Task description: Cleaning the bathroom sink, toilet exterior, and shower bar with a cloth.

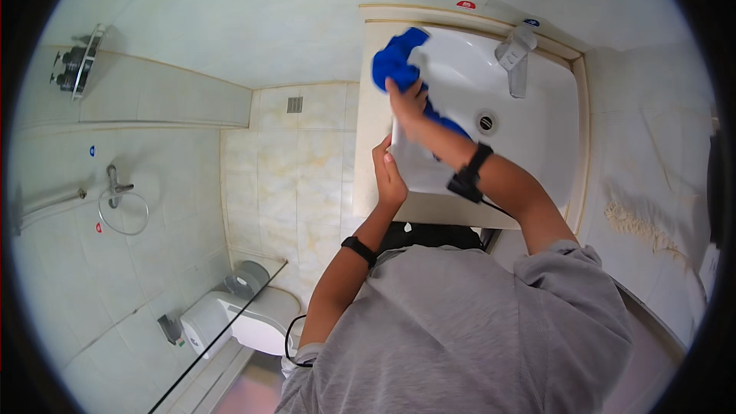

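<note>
A blue cloth (395, 63) lies bunched over the left rim of the white washbasin (529, 149), and part of it trails down inside. My right hand (409, 105) reaches across the basin and grips the cloth, with its fingers partly hidden in the folds. Close below it, my left hand (389, 178) rests against the basin's left edge. Its fingers are stretched out, the thumb is apart, and I see nothing held in it.
A tap (517, 57) stands at the basin's back right, above a round drain (485, 123). The cream countertop (373, 123) borders the basin. To the lower left are a toilet (264, 314) and a glass panel edge (230, 322). A fringed white cloth (640, 226) hangs at right.
</note>
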{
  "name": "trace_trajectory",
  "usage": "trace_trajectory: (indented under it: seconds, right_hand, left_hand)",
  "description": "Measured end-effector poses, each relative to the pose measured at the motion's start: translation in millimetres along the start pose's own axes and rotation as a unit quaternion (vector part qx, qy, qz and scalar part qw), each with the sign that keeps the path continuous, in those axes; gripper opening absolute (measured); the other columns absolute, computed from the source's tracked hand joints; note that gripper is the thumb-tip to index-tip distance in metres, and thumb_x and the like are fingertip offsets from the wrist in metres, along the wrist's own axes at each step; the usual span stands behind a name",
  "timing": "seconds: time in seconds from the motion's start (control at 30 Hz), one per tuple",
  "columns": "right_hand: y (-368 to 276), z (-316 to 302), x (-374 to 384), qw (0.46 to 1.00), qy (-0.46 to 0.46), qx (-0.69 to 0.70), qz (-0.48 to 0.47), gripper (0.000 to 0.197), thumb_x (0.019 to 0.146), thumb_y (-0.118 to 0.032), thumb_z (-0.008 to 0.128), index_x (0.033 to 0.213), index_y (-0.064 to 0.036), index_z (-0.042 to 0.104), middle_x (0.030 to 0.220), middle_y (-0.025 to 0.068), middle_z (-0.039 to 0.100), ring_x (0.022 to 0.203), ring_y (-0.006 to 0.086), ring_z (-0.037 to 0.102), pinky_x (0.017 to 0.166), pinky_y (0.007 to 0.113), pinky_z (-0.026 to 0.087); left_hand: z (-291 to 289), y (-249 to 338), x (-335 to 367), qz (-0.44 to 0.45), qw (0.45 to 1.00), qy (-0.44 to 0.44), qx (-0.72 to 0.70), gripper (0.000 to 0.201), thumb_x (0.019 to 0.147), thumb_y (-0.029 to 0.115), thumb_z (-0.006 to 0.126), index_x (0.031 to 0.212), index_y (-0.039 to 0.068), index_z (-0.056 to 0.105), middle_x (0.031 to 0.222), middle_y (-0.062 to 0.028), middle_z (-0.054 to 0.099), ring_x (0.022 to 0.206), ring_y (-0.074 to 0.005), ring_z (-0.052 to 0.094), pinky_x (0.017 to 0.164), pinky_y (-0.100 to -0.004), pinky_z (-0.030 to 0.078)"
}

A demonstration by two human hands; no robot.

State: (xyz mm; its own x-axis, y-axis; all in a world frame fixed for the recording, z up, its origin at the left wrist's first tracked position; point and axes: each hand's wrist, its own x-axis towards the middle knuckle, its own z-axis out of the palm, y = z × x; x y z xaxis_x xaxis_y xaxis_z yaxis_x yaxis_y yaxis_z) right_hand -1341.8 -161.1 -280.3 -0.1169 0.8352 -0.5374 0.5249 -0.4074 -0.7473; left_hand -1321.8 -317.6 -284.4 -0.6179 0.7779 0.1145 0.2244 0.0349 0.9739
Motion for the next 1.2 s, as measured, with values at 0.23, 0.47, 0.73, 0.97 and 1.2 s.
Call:
trace_trajectory:
  seconds: [0.23, 0.47, 0.73, 0.97, 1.2]
  right_hand:
    - [28.5, -6.1, -59.9, 0.99, -0.096, -0.048, 0.097, 0.108, 0.08, -0.076, 0.036, 0.147, 0.0003, -0.003, 0.145, 0.0404, 0.003, 0.135, 0.0556, 0.013, 0.11, 0.058, 0.014]
    - [-42.7, -4.2, 68.2, 0.992, 0.109, -0.045, -0.053, 0.094, 0.086, -0.057, 0.05, 0.146, 0.0028, 0.008, 0.143, 0.0418, 0.013, 0.131, 0.0566, 0.022, 0.106, 0.061, 0.022]
    - [43.0, -34.0, -58.6, 0.974, -0.189, -0.123, 0.001, 0.083, 0.093, -0.046, 0.043, 0.144, 0.0074, 0.005, 0.144, 0.0346, 0.021, 0.13, 0.0477, 0.032, 0.109, 0.049, 0.028]
    - [-27.6, -129.0, -54.7, 0.959, -0.128, 0.252, 0.015, 0.035, 0.096, -0.022, 0.047, 0.125, -0.004, 0.049, 0.119, 0.0132, 0.056, 0.109, 0.0264, 0.056, 0.085, 0.04, 0.05]
    - [-46.1, -91.8, 47.7, 0.812, 0.372, -0.183, -0.41, 0.054, 0.084, -0.012, 0.057, 0.136, -0.0093, 0.043, 0.138, 0.0214, 0.039, 0.123, 0.0368, 0.042, 0.106, 0.046, 0.033]
  left_hand:
    - [1.9, -13.3, -6.4, -0.031, 0.997, -0.01, -0.075, 0.052, 0.103, 0.034, 0.021, 0.129, -0.005, 0.042, 0.125, -0.0192, 0.048, 0.118, -0.0265, 0.045, 0.103, -0.0372, 0.033]
    - [7.7, 22.5, 0.8, 0.003, 1.0, 0.007, 0.003, 0.045, 0.102, 0.024, 0.023, 0.129, -0.006, 0.043, 0.118, -0.0189, 0.049, 0.114, -0.0268, 0.047, 0.1, -0.0363, 0.034]
    - [-0.3, -2.7, -5.5, -0.022, 1.0, -0.006, 0.006, 0.043, 0.102, 0.023, 0.026, 0.129, -0.005, 0.042, 0.121, -0.0188, 0.049, 0.115, -0.0268, 0.046, 0.101, -0.0358, 0.033]
    - [9.2, -15.5, -3.8, -0.008, 0.999, 0.018, -0.031, 0.047, 0.103, 0.031, 0.024, 0.129, -0.004, 0.041, 0.124, -0.017, 0.048, 0.118, -0.0252, 0.045, 0.103, -0.0357, 0.032]
    - [5.3, -9.8, -6.2, -0.013, 0.998, 0.012, -0.059, 0.043, 0.101, 0.023, 0.029, 0.128, -0.007, 0.041, 0.121, -0.0184, 0.046, 0.115, -0.0273, 0.046, 0.101, -0.0371, 0.033]
